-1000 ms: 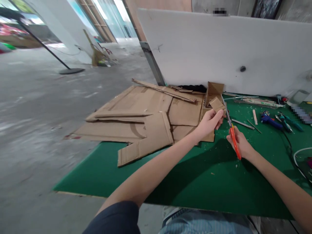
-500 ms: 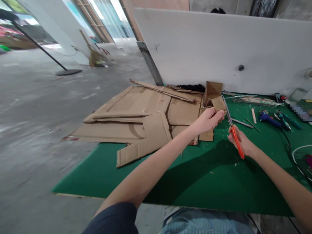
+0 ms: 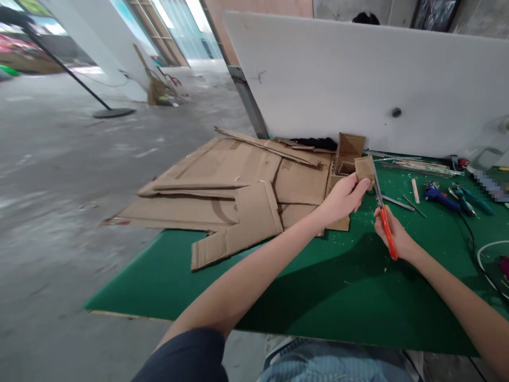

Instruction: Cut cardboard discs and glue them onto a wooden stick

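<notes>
Between the thumb and fingers of my left hand [image 3: 347, 196] is a small piece of brown cardboard [image 3: 365, 167], held up over the table. My right hand [image 3: 392, 231] grips the orange handles of a pair of scissors [image 3: 387, 228]. Their metal blades point up and away, lying along the right edge of the cardboard piece. Whether the blades bite into it, I cannot tell. Just behind my left hand stands an open cardboard box [image 3: 350, 148], partly hidden by the hand and the piece.
Large flattened cardboard sheets [image 3: 222, 164] and an angled cut piece [image 3: 254, 212] cover the left of the green table [image 3: 310, 297]. To the right lie a blue glue gun [image 3: 439, 195], pliers [image 3: 465, 201] and thin sticks [image 3: 425, 165]. A white board [image 3: 338, 79] rises along the back.
My left hand and the cardboard piece have shifted slightly right, and the piece now faces me more squarely. The scissors stand a little more upright beside it.
</notes>
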Demonstrator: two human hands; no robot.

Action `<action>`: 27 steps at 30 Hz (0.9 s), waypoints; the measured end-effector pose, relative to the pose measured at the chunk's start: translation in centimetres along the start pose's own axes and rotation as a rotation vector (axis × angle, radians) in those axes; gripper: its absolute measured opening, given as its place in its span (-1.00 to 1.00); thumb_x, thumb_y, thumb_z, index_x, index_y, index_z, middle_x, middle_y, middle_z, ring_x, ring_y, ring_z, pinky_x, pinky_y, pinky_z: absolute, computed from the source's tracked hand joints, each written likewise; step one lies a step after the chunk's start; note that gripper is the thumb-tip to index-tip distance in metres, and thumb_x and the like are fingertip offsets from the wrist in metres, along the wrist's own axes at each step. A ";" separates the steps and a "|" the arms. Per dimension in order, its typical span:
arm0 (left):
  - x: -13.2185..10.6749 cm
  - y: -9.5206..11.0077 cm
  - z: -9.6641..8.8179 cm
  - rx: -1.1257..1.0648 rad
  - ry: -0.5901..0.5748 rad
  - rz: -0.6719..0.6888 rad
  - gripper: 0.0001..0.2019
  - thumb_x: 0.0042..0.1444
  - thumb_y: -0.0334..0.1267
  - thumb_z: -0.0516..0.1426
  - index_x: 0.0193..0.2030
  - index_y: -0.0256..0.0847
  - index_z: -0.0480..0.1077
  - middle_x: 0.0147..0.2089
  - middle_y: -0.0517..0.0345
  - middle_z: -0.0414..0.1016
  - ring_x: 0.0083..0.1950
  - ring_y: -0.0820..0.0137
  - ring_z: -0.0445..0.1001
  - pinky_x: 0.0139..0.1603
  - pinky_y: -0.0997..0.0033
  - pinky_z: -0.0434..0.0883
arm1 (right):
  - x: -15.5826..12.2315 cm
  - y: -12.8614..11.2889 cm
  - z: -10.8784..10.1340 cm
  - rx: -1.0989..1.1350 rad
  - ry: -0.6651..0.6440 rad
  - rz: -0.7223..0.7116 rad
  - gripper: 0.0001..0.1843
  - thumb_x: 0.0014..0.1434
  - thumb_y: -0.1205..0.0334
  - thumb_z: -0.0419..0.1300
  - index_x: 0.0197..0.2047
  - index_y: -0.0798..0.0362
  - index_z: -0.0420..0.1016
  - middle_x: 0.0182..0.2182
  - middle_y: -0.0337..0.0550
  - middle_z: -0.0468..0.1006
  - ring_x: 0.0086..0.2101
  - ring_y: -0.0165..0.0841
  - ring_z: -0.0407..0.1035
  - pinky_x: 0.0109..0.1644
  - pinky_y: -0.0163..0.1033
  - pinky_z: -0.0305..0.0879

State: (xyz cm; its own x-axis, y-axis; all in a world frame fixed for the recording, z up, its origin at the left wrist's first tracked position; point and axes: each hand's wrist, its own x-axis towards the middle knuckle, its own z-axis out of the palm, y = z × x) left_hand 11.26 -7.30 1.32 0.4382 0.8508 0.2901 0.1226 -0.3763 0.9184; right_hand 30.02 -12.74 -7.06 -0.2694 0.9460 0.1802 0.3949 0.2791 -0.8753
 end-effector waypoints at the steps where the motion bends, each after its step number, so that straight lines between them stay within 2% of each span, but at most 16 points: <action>1: 0.0 0.2 -0.4 0.040 -0.022 0.007 -0.74 0.32 -0.12 -0.06 -0.38 -0.17 0.13 -0.64 0.40 0.16 -0.67 0.60 0.17 -0.61 0.57 0.14 | 0.0 -0.1 -0.4 0.018 -0.039 -0.007 -0.55 0.24 -0.27 0.05 -0.08 -0.07 0.20 -0.42 -0.30 0.22 -0.47 -0.39 0.14 -0.38 -0.23 0.22; 4: 0.2 0.8 -1.6 0.171 -0.082 0.039 -0.72 0.31 -0.12 -0.06 -0.40 -0.19 0.17 -0.63 0.36 0.17 -0.62 0.58 0.16 -0.58 0.53 0.13 | -0.1 -0.5 -1.7 0.046 -0.166 -0.008 -0.47 0.24 -0.33 0.00 0.01 -0.09 0.25 -0.37 -0.26 0.23 -0.41 -0.38 0.18 -0.29 -0.23 0.28; 6: 0.2 1.3 -2.1 0.237 -0.098 0.051 -0.70 0.30 -0.10 -0.06 -0.42 -0.20 0.20 -0.62 0.34 0.15 -0.60 0.56 0.14 -0.56 0.51 0.10 | -0.2 -0.6 -2.1 0.046 -0.201 0.004 -0.45 0.23 -0.35 -0.01 0.06 -0.11 0.25 -0.34 -0.25 0.23 -0.38 -0.37 0.19 -0.26 -0.23 0.28; 14: 0.2 1.7 -2.3 0.291 -0.108 0.051 -0.68 0.30 -0.10 -0.06 -0.43 -0.21 0.23 -0.57 0.29 0.14 -0.55 0.54 0.11 -0.51 0.46 0.09 | -0.2 -0.8 -2.0 0.029 -0.208 0.039 -0.46 0.23 -0.33 0.02 0.07 -0.13 0.23 -0.31 -0.24 0.24 -0.38 -0.37 0.20 -0.24 -0.21 0.32; 19: 0.4 0.5 -1.6 0.220 -0.025 0.019 -0.66 0.31 -0.03 -0.06 -0.40 -0.20 0.21 -0.58 0.30 0.17 -0.54 0.52 0.18 -0.50 0.47 0.13 | 0.0 -0.5 -1.8 0.086 -0.177 0.040 -0.42 0.19 -0.37 0.03 0.06 -0.13 0.25 -0.37 -0.26 0.21 -0.41 -0.35 0.18 -0.26 -0.16 0.34; 23: 0.7 -0.6 -1.2 0.135 0.047 0.028 -0.67 0.32 -0.02 -0.08 -0.35 -0.20 0.20 -0.51 0.28 0.24 -0.52 0.54 0.22 -0.46 0.49 0.19 | 0.0 -0.3 -1.4 0.109 -0.173 0.056 -0.49 0.23 -0.32 0.03 0.04 -0.13 0.23 -0.42 -0.30 0.18 -0.46 -0.38 0.13 -0.31 -0.18 0.30; 27: 0.7 -0.7 -1.4 0.129 0.063 0.037 -0.68 0.32 -0.01 -0.08 -0.33 -0.20 0.20 -0.50 0.29 0.25 -0.50 0.54 0.25 -0.45 0.50 0.21 | 0.0 -0.5 -1.0 0.097 -0.105 0.060 -0.45 0.19 -0.36 0.06 0.01 -0.11 0.26 -0.42 -0.27 0.24 -0.45 -0.36 0.17 -0.37 -0.19 0.26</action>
State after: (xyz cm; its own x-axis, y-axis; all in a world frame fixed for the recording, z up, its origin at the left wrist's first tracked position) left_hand 10.30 -5.92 1.27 0.3882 0.8552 0.3435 0.2224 -0.4486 0.8656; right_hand 30.66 -12.75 -6.18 -0.3397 0.9369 0.0828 0.3278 0.2005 -0.9232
